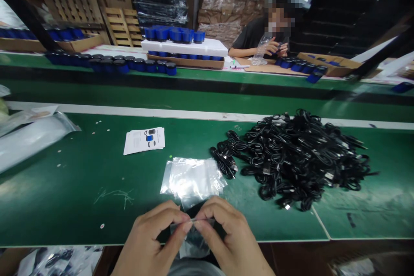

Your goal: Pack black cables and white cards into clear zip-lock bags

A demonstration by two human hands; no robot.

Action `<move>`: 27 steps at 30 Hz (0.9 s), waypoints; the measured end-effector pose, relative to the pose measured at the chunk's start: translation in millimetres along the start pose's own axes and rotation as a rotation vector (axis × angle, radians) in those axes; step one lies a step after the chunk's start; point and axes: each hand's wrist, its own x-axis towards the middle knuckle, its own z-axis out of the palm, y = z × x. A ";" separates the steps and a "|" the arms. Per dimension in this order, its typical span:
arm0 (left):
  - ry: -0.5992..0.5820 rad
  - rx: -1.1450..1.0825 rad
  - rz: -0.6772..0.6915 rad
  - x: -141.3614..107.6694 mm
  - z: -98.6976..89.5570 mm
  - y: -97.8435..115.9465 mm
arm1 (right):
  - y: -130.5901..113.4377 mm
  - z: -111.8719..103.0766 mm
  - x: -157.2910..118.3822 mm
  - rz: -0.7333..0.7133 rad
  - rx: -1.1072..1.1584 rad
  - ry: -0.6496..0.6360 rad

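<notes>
bare left hand (pixel 147 239) and right hand (pixel 231 237), fingers closed, pinch the top of a clear plastic bag (pixel 194 243) over the front edge of a green workbench (pixel 64 207); a slipped pinch could drop it off that edge, near a heap of black coiled cables (pixel 291 159).

Cable heap (pixel 291 159) blocks rightward (zip bags (pixel 190 179) just beside).

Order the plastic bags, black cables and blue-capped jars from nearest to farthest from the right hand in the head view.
Right hand:
1. Plastic bags, just ahead
2. Black cables, ahead right
3. Blue-capped jars, far belt
</notes>
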 end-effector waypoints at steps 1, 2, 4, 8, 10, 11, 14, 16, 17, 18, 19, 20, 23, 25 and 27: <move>0.005 -0.004 0.000 0.1 0.8 -0.4 | 0.0 -0.2 0.0 -0.011 -0.006 0.001; 0.010 -0.012 -0.007 0.3 1.5 -1.2 | 0.5 0.2 -0.1 -0.019 -0.004 0.015; 0.026 -0.043 -0.044 0.8 2.1 -3.4 | 3.2 2.3 -0.6 -0.014 0.037 0.090; 0.059 -0.124 -0.179 0.8 2.2 -5.5 | 10.7 6.4 -0.9 0.123 0.188 0.197; 0.111 -0.163 -0.222 0.0 2.7 -4.3 | 12.1 5.3 -0.6 0.174 0.208 0.153; 0.140 -0.183 -0.234 -0.3 3.0 -3.5 | 12.0 3.9 -0.5 0.177 0.198 0.116; 0.143 -0.215 -0.253 0.0 3.2 -3.2 | 9.9 -0.9 -0.5 0.119 0.121 0.054; 0.071 -0.211 -0.252 0.5 2.8 -5.4 | 8.4 -2.6 -0.5 0.096 0.091 0.074; 0.044 -0.204 -0.250 0.5 2.7 -7.1 | 8.0 -2.8 -0.4 0.105 0.094 0.081; 0.034 -0.195 -0.247 0.2 2.8 -8.9 | 7.7 -2.7 -0.3 0.128 0.106 0.073; 0.037 -0.185 -0.245 -0.4 3.1 -10.5 | 7.5 -2.3 -0.1 0.157 0.121 0.052; 0.048 -0.181 -0.243 -1.2 3.8 -11.8 | 7.5 -1.9 0.0 0.182 0.131 0.029; 0.043 -0.238 -0.263 -3.8 7.7 -12.5 | 8.1 -0.7 -0.5 0.166 0.126 0.012; 0.022 -0.322 -0.278 -5.8 11.5 -10.2 | 9.2 0.1 -1.9 0.126 0.105 0.039; 0.031 -0.390 -0.284 -9.3 15.5 -6.9 | 10.6 1.8 -4.0 0.118 0.087 0.021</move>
